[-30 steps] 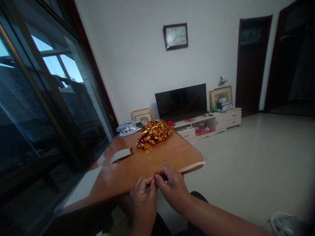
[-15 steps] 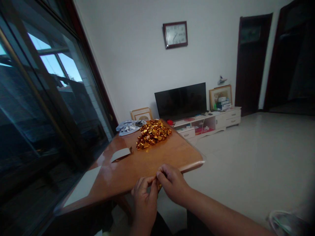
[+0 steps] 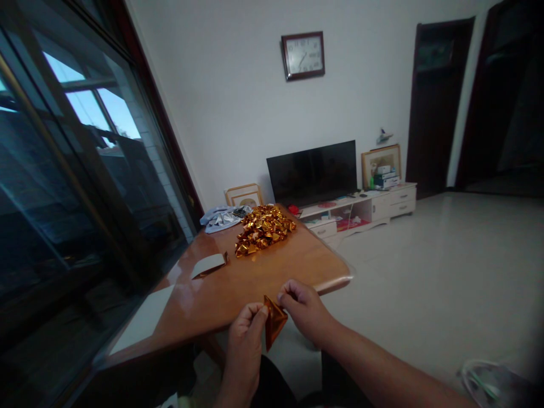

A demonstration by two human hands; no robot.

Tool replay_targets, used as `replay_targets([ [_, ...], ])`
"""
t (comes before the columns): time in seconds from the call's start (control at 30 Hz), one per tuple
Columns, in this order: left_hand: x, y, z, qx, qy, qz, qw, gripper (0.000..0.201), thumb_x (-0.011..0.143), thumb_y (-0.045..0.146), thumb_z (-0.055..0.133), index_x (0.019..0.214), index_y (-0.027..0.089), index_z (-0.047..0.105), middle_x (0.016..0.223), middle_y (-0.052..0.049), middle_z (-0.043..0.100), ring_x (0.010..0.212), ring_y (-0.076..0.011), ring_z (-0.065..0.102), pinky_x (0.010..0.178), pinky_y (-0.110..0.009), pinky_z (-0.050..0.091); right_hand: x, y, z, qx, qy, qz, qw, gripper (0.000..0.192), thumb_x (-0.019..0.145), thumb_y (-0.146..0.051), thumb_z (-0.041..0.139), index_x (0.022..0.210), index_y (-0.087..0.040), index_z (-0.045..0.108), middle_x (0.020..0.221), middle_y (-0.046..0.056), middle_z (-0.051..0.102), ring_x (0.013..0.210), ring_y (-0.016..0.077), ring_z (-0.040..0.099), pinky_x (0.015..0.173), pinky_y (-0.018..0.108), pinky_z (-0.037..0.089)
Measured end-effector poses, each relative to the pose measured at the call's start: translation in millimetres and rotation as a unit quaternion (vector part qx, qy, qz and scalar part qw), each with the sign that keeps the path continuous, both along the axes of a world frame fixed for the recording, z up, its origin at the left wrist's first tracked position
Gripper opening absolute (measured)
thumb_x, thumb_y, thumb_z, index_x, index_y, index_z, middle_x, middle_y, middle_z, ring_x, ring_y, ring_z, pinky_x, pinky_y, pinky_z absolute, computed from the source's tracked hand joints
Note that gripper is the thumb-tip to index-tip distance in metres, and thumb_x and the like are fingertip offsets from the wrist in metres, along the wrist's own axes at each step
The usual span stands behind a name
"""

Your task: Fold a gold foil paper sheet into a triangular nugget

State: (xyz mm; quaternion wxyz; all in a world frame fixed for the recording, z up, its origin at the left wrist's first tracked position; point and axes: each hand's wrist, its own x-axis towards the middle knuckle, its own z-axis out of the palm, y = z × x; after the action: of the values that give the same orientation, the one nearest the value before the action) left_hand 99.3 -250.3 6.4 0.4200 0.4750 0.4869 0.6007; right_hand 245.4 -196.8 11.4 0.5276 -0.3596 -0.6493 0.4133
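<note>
My left hand [image 3: 245,334] and my right hand [image 3: 305,310] together pinch a small folded piece of gold foil paper [image 3: 274,322], shaped like a pointed triangle, just in front of the near corner of the wooden table [image 3: 238,283]. A heap of folded gold foil pieces [image 3: 262,228] lies on the table's far end. A small sheet of paper with its white side up [image 3: 208,264] lies on the table to the left of my hands.
A white sheet [image 3: 144,320] lies near the table's left edge. Crumpled grey cloth [image 3: 223,217] sits beyond the heap. A dark glass sliding door [image 3: 63,187] runs along the left. A TV [image 3: 312,171] on a low white cabinet [image 3: 365,209] stands by the far wall.
My hands have moved slightly apart, and the gold piece between them has come into plain view as a triangle pointing down. The camera view has tilted down a little.
</note>
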Motion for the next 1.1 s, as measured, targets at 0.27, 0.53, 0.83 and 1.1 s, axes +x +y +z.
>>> replay_targets([
  [0.27,6.0,-2.0,6.3,-0.02,-0.007,-0.02,1.0,0.026,0.083,0.042,0.068,0.081,0.016,0.061,0.076,0.0,0.059,0.075,-0.0141,0.054,0.07,-0.024,0.045,-3.1,-4.6,5.5,-0.003,0.008,0.056,0.998,0.011,0.083,-0.029,0.063,0.078,-0.019,0.062,0.068,-0.003,0.058,0.064,0.0133,0.052,0.058,0.025,0.039],
  [0.53,15.0,-10.1,18.2,-0.027,-0.027,-0.018,0.999,0.028,0.08,0.042,0.069,0.075,0.017,0.056,0.065,0.004,0.053,0.06,-0.0098,0.047,0.057,-0.021,0.039,1.0,-3.0,0.7,-0.084,0.088,0.134,0.983,0.018,0.086,-0.032,0.06,0.074,-0.018,0.058,0.065,-0.005,0.051,0.061,0.0105,0.044,0.057,0.024,0.035],
  [0.83,8.6,-2.6,11.3,-0.04,-0.01,-0.057,0.998,0.03,0.08,0.045,0.071,0.082,0.016,0.062,0.074,-0.001,0.062,0.069,-0.0136,0.054,0.067,-0.024,0.043,7.3,0.5,1.0,-0.076,0.103,0.11,0.986,0.021,0.086,-0.037,0.064,0.077,-0.018,0.062,0.067,-0.004,0.053,0.063,0.0118,0.045,0.06,0.026,0.036],
  [1.1,-0.6,-8.0,13.4,-0.014,0.068,-0.062,0.996,0.031,0.087,0.045,0.061,0.074,0.018,0.057,0.069,0.002,0.05,0.068,-0.0134,0.041,0.066,-0.024,0.034,19.4,-1.8,-1.4,-0.116,0.16,0.117,0.973,0.026,0.083,-0.042,0.068,0.073,-0.019,0.062,0.064,-0.003,0.053,0.062,0.013,0.044,0.06,0.027,0.034],
])
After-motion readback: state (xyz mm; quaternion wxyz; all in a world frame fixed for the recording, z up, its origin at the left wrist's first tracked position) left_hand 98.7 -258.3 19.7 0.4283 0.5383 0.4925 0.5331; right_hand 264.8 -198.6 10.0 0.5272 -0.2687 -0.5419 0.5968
